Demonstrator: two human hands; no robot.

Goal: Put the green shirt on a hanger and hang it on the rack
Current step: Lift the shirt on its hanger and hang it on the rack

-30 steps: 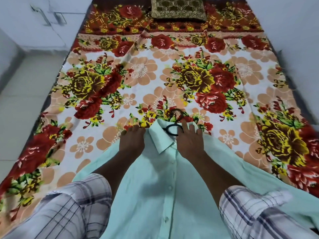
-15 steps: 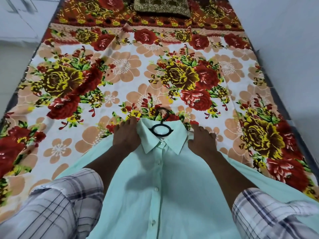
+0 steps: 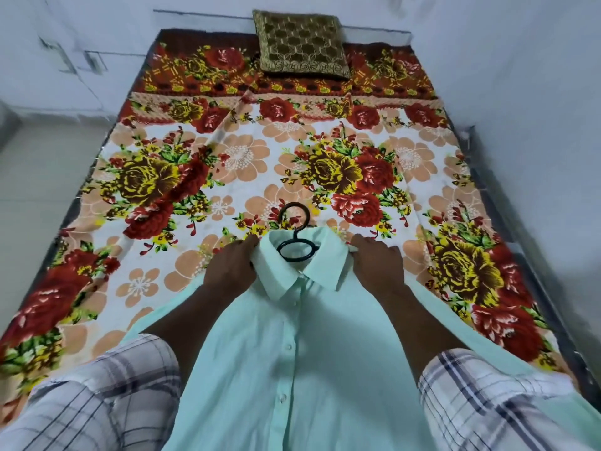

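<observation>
Mint-green shirt [image 3: 292, 353] lying buttoned on the floral bed [image 3: 227, 151], black hanger [image 3: 294, 237] inside the collar. Left hand [image 3: 232, 271] and right hand [image 3: 379, 266] clamped on the shoulders. Next: lifting towards an unseen rack.

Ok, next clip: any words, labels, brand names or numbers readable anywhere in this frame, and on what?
None. The green shirt shows no tag or print at the collar, the black hanger bears no marking, and the bedsheet and cushion carry only patterns, no lettering.
</observation>
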